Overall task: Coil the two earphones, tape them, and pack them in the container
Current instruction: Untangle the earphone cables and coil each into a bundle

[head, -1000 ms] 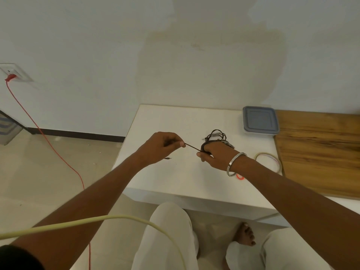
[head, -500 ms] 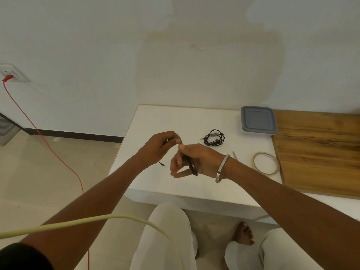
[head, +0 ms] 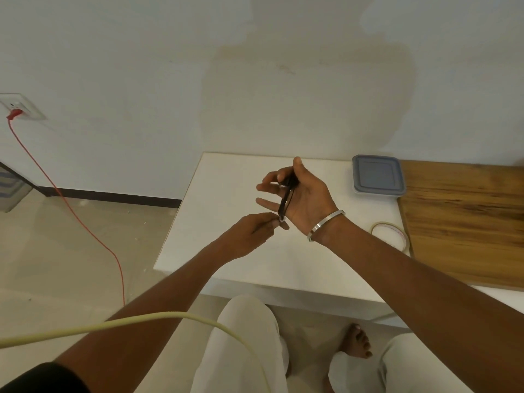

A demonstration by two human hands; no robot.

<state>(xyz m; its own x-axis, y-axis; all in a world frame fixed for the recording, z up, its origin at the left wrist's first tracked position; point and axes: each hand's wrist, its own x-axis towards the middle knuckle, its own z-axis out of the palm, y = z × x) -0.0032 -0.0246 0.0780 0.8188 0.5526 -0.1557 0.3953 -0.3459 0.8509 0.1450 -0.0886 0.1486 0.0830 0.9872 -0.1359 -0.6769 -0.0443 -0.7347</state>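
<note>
My right hand (head: pixel 304 199) is raised over the white table (head: pixel 226 177), palm turned left and fingers spread straight. A black earphone cord (head: pixel 285 199) is wound in a coil round those fingers. At the bottom of that coil my left hand (head: pixel 251 236) pinches the cord's loose end. The second earphone is hidden, likely behind my right hand. The container (head: pixel 378 175), square with a grey-blue lid on it, sits at the back right of the table. A tape roll (head: pixel 390 232) lies flat to the right of my right wrist.
A wooden board (head: pixel 465 219) covers the table's right side next to the container and tape. A red cable (head: pixel 71 205) runs from a wall socket down across the floor at left. A pale yellow cable (head: pixel 175 324) crosses in front of my knees.
My right hand rose and turned palm-left with the coil on its fingers, now covering the spot where the second earphone lay. My left hand dropped to the coil's lower end.
</note>
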